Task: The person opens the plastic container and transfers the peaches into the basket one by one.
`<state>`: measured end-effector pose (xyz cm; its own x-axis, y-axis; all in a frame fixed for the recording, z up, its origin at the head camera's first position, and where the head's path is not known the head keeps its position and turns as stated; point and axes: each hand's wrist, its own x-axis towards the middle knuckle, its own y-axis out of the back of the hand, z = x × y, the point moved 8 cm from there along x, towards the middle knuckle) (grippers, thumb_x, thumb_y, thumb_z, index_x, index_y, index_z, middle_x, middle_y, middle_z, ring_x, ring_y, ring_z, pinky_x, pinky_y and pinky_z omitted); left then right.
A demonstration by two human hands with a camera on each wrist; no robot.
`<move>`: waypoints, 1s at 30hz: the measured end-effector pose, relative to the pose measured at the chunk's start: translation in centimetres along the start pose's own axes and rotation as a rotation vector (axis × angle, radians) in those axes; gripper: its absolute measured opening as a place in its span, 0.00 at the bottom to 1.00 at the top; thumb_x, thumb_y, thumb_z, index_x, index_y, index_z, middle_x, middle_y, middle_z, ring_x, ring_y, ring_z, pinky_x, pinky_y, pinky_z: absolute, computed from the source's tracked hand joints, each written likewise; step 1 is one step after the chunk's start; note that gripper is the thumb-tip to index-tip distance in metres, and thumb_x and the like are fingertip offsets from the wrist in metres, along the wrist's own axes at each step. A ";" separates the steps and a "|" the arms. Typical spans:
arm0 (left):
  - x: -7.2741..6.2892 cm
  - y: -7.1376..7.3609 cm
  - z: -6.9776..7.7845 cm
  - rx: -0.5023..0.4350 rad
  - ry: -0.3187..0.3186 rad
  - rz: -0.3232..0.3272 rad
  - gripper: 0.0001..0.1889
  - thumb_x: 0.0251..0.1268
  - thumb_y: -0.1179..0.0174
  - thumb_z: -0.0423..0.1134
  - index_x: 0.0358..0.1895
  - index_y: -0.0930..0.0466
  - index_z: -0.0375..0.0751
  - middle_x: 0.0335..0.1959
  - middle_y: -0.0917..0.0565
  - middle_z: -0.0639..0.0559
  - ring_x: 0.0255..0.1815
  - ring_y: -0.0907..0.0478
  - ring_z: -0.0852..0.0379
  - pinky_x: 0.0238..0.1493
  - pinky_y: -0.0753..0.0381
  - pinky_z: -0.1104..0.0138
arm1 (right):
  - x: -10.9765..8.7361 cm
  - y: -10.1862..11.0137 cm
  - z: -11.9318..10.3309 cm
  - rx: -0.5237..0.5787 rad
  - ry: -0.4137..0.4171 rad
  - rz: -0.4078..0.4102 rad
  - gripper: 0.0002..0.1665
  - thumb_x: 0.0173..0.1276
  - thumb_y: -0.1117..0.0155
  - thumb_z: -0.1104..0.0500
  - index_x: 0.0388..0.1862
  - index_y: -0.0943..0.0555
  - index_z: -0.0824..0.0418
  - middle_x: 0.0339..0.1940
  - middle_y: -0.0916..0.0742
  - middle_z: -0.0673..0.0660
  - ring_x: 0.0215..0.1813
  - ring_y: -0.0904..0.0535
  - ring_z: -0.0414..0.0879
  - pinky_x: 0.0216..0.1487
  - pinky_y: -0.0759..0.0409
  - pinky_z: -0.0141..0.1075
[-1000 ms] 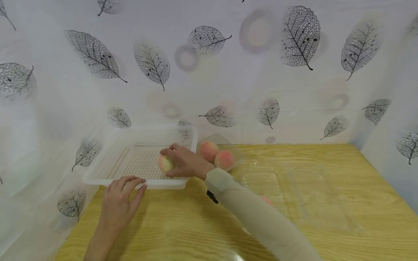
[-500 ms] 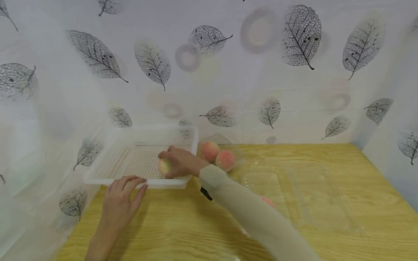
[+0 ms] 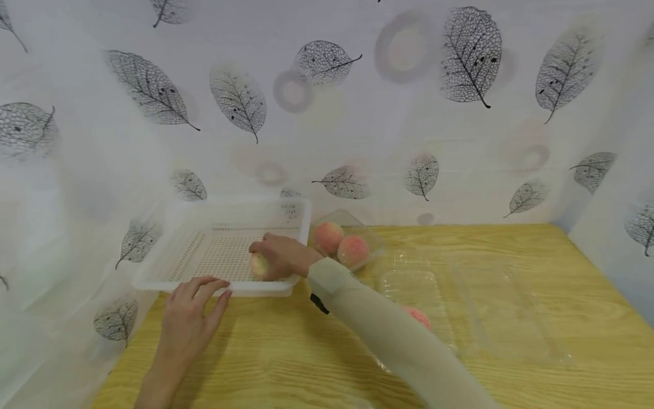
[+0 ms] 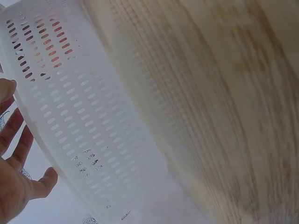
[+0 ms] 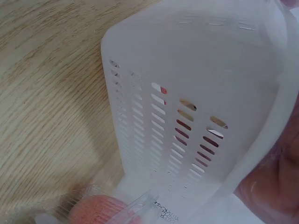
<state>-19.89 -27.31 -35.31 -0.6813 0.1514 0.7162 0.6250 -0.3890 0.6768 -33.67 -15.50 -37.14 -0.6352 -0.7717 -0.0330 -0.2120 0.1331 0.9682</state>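
Observation:
A white perforated plastic basket (image 3: 219,288) stands at the table's left back. My right hand (image 3: 280,257) reaches over its right side and holds a pale yellow-pink peach (image 3: 258,264) low inside, near the bottom. Whether the peach touches the bottom cannot be told. My left hand (image 3: 191,312) rests its fingertips on the near rim, thumb outside. The left wrist view shows that hand (image 4: 18,186) along the rim of the basket (image 4: 88,116). In the right wrist view, the basket wall (image 5: 215,60) hides most of my right hand (image 5: 275,182); red and yellow patches show through its slots.
Right of the basket, a clear container (image 3: 369,238) holds two pink peaches (image 3: 353,252). A clear plastic tray (image 3: 409,278) and another clear piece (image 3: 503,307) lie farther right. Another pink peach (image 3: 418,317) shows partly behind my right sleeve (image 3: 388,335). A leaf-print curtain (image 3: 357,113) hangs behind.
My right hand has lowered slightly in the basket with the peach, and its forearm has shifted left, uncovering more of the pink peach behind the sleeve. My left hand stays on the rim.

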 end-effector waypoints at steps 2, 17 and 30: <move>0.0 0.0 -0.1 0.002 0.001 -0.003 0.14 0.51 0.23 0.32 0.42 0.12 0.41 0.42 0.14 0.42 0.42 0.18 0.38 0.46 0.23 0.38 | 0.0 0.0 0.0 -0.003 -0.001 0.003 0.38 0.65 0.27 0.46 0.73 0.26 0.50 0.57 0.16 0.54 0.50 0.20 0.43 0.53 0.19 0.35; -0.2 0.0 -0.3 0.007 -0.002 0.004 0.14 0.51 0.23 0.33 0.42 0.12 0.43 0.43 0.14 0.43 0.42 0.18 0.39 0.46 0.24 0.38 | 0.0 -0.3 -0.3 -0.058 0.005 0.014 0.37 0.66 0.29 0.46 0.74 0.26 0.48 0.58 0.16 0.54 0.53 0.19 0.45 0.55 0.19 0.36; -0.2 0.2 -0.3 0.007 -0.012 0.009 0.15 0.49 0.22 0.33 0.42 0.12 0.42 0.42 0.14 0.42 0.42 0.17 0.38 0.45 0.23 0.38 | 0.2 -0.6 -0.5 -0.077 0.011 0.003 0.33 0.69 0.31 0.49 0.73 0.25 0.48 0.58 0.16 0.54 0.53 0.19 0.44 0.54 0.19 0.36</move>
<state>-19.75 -27.70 -35.31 -0.6710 0.1588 0.7243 0.6339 -0.3839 0.6714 -33.31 -15.97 -37.57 -0.6272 -0.7784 -0.0276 -0.1516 0.0873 0.9846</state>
